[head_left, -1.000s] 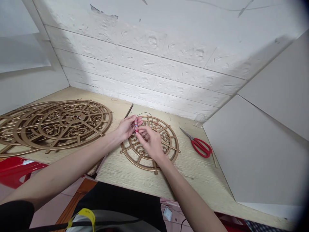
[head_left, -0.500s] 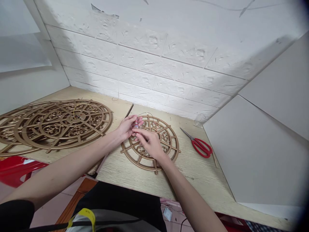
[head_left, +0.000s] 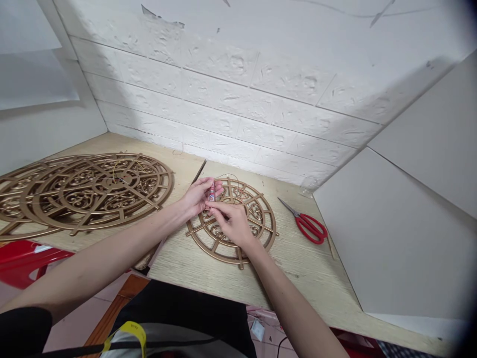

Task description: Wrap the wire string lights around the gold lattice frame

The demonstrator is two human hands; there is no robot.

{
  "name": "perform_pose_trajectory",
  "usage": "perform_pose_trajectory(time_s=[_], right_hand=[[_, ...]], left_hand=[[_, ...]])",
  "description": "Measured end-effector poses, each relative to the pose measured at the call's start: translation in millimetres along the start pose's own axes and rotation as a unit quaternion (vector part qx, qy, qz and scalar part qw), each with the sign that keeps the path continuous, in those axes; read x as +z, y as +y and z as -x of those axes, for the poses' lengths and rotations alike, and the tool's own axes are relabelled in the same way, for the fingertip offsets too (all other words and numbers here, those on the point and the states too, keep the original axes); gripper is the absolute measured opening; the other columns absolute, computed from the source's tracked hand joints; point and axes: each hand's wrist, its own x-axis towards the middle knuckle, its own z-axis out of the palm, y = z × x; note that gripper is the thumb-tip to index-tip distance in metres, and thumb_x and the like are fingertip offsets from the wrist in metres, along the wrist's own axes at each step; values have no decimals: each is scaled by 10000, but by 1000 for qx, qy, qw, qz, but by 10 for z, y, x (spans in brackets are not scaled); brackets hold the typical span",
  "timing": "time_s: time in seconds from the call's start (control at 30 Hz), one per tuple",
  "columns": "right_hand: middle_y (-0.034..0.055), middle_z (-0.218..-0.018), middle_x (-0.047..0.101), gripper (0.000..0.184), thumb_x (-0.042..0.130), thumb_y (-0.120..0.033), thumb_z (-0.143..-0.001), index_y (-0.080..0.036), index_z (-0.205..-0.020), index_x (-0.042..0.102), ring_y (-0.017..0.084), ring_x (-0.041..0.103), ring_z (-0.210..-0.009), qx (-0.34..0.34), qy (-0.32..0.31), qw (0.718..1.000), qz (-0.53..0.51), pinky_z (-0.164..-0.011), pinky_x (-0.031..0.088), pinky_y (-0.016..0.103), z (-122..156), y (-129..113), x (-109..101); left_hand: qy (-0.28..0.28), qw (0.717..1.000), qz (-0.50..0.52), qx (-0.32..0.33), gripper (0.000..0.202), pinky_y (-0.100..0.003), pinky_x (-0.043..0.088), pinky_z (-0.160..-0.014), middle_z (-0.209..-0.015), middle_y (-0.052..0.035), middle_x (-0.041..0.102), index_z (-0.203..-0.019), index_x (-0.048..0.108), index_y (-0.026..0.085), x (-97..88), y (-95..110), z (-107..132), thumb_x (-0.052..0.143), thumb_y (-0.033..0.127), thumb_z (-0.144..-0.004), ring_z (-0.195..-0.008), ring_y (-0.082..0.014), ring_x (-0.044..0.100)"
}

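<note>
The left hand (head_left: 194,197) and right hand (head_left: 231,222) are both pinching a small red tube (head_left: 211,192) above a round gold cut-out disc (head_left: 261,219).

A black sleeve (head_left: 22,330) sits at eight o'clock, forearms bare to the left hand (head_left: 196,196) and right hand (head_left: 231,223). Black clothing (head_left: 186,308) at six o'clock carries a yellow strap (head_left: 131,329).

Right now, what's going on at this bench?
A person's left hand pinches a small red-and-white tube over a small round gold fretwork panel on the pale wooden table. The right hand meets the tube from below; what it grips is too small to tell. Red-handled scissors lie to the right, larger gold fretwork discs to the left.
</note>
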Motion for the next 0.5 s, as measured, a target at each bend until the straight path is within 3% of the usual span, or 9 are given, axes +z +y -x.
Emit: perform_pose_trajectory(time_s=[0.27,0.5], right_hand=[[22,-858,759,310,515,-278,-940,-226,-1210,660,144,686,-634,66,-37,993,-90,-614,544,261,25,43,34],[10,-848,758,296,547,-256,-926,-249,-1192,677,147,680,-638,63,-30,996,-51,-637,553,274,18,27,30]], left_hand=[[11,1000,-7,-14,164,-198,560,-605,-749,-71,664,-746,566,120,4,27,15,523,31,-878,-629,-109,647],[6,1000,-1,-19,165,-192,552,-588,-749,-86,669,-736,571,113,2,26,-1,532,28,-872,-622,-114,647]])
